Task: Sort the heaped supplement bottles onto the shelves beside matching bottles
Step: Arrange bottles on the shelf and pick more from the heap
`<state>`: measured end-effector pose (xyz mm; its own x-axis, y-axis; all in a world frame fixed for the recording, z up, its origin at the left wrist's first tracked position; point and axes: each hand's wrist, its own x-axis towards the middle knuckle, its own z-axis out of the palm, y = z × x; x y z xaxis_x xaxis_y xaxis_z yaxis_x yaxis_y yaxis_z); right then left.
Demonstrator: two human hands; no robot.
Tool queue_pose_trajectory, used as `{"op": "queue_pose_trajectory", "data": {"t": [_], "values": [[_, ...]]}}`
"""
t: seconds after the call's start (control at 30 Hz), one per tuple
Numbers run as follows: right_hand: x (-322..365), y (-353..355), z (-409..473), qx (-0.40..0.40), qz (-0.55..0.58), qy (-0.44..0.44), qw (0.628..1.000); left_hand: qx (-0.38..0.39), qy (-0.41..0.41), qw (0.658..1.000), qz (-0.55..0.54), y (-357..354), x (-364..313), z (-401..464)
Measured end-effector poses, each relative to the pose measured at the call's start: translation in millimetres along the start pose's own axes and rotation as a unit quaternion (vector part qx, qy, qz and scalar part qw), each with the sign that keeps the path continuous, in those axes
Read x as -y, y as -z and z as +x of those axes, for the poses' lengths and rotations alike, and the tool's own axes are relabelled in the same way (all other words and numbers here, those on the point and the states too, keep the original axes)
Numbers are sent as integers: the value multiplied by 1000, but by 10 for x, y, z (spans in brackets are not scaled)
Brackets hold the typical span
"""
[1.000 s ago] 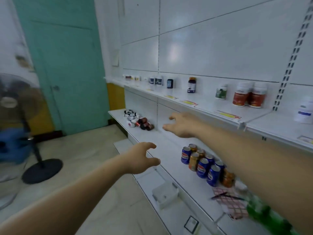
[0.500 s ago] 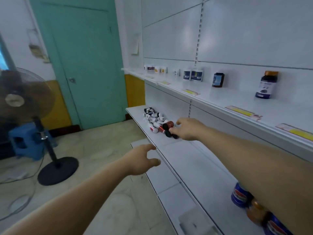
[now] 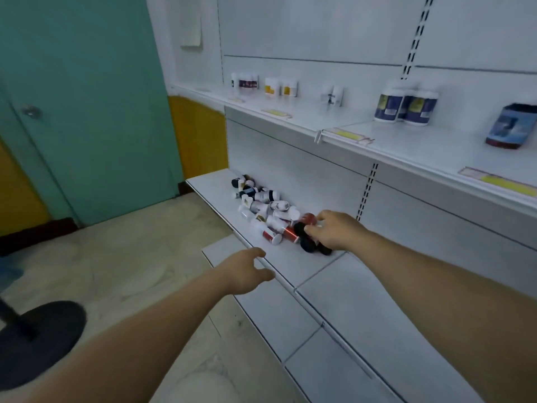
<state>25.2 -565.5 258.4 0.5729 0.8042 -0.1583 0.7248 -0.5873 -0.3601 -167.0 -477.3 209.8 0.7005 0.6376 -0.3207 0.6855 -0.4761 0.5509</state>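
A heap of small supplement bottles point(image 3: 261, 200), white, red and dark, lies on the lower white shelf point(image 3: 290, 269). My right hand point(image 3: 334, 229) is at the heap's near end, its fingers curled round a dark bottle point(image 3: 300, 228) with a black cap. Two more dark bottles point(image 3: 308, 245) lie just under that hand. My left hand point(image 3: 247, 270) hovers at the shelf's front edge, loosely curled and holding nothing. On the upper shelf point(image 3: 348, 128) stand blue-labelled white bottles point(image 3: 406, 107), yellow-labelled bottles point(image 3: 280, 87), dark-labelled bottles point(image 3: 245, 81) and a dark blue container point(image 3: 511, 126).
A teal door point(image 3: 87, 97) is to the left, with tiled floor in front of it. The black base of a standing fan point(image 3: 37, 338) sits on the floor at the lower left. A lower shelf tier point(image 3: 334, 359) juts out below my arms.
My view has swung left along the shelves to the heap. My right hand reached the heap's near end and closed on a dark bottle. My left hand moved up to the shelf edge.
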Motion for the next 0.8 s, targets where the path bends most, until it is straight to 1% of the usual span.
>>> {"op": "queue_pose_trajectory", "data": {"t": [0.17, 0.23, 0.33, 0.43, 0.53, 0.57, 0.67, 0.7, 0.8], "values": [[-38, -212, 986, 6, 22, -66, 998, 57, 18, 998, -23, 244, 319, 1147], [-95, -357, 1424, 6, 44, -90, 995, 67, 33, 997, -38, 256, 465, 1643], [-187, -657, 2097, 6, 75, -108, 991, 61, 66, 991, -101, 186, 668, 2358], [-364, -1066, 2774, 9, 112, -145, 983, 67, 97, 975, -191, 61, 785, 3009], [-417, -1342, 3106, -26, 128, -204, 970, 46, 107, 953, -281, -130, 886, 3568], [-436, -1415, 3178, -38, 115, -226, 967, 53, 134, 940, -310, -195, 916, 3736], [-483, -1594, 3333, -46, 101, -264, 958, 36, 192, 898, -393, -418, 956, 4111], [-491, -1640, 3366, -47, 104, -268, 957, 26, 209, 894, -397, -469, 936, 4177], [-507, -1715, 3462, -53, 110, -279, 952, -24, 225, 905, -362, -600, 960, 4323]]}}
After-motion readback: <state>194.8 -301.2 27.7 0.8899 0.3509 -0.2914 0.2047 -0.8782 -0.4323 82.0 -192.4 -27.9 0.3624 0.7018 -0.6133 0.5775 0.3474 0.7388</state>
